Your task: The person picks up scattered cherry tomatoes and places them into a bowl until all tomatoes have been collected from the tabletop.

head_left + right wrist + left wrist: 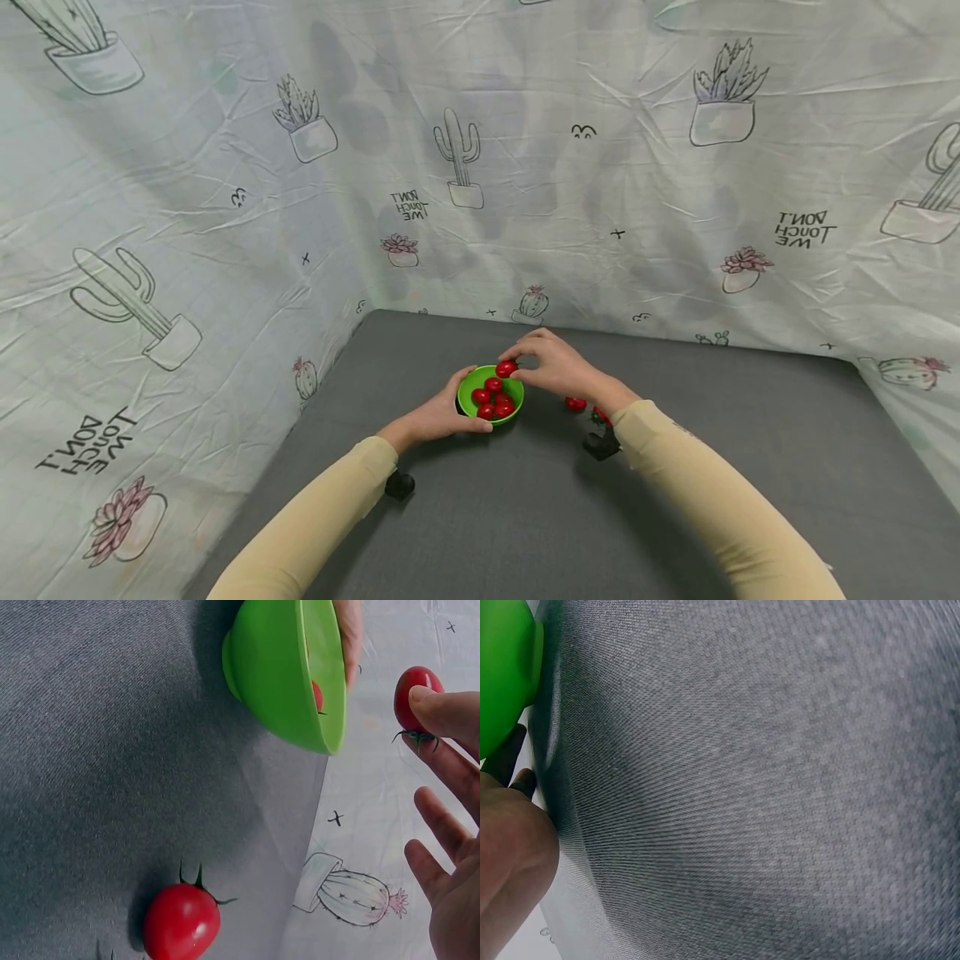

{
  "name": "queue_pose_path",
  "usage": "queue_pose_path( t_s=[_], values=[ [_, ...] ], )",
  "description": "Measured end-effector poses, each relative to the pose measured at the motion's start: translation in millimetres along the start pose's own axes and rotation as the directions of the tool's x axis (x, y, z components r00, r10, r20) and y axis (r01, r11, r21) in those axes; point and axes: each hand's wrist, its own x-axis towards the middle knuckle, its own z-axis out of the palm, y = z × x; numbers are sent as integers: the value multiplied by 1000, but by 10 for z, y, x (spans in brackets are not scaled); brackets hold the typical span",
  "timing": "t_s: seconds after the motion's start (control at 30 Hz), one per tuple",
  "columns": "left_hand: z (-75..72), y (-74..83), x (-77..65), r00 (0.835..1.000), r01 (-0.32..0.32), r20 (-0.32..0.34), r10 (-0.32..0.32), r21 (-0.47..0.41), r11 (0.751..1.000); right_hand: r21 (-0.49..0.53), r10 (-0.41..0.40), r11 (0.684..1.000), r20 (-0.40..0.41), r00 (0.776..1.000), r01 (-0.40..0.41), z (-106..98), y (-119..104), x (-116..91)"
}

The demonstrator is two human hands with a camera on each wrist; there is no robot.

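Note:
A green bowl (462, 409) stands on the grey table with several cherry tomatoes (492, 384) inside. My left hand (438, 414) holds the bowl from its left, thumb at the near side and fingers at the far side. In the left wrist view only part of the bowl (502, 675) and of that hand (514, 855) shows. Above the bowl's right rim, my right hand (553, 364) pinches one red cherry tomato (506, 368) between thumb and finger. Its green stalk end points down toward the table-side fingers in the right wrist view, where the tomato (405, 712) is apart from the bowl.
Right of the bowl, a cherry tomato (575, 404) lies on the grey table (495, 517), and more red shows beside the right wrist (601, 416), partly hidden. A white cloth with cactus drawings (525, 225) hangs behind and to the left.

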Motion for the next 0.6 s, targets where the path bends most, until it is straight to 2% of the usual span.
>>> queue_pose_path(
  t_s=[0.33,0.6],
  values=[
    [12,-4,2,1000,-7,4,7,-10,1000,-18,-8,1000,-9,1000,8,102,-8,93],
    [3,-3,5,1000,-6,6,6,-13,1000,-21,24,1000,15,1000,-23,151,-26,128]
  ],
)
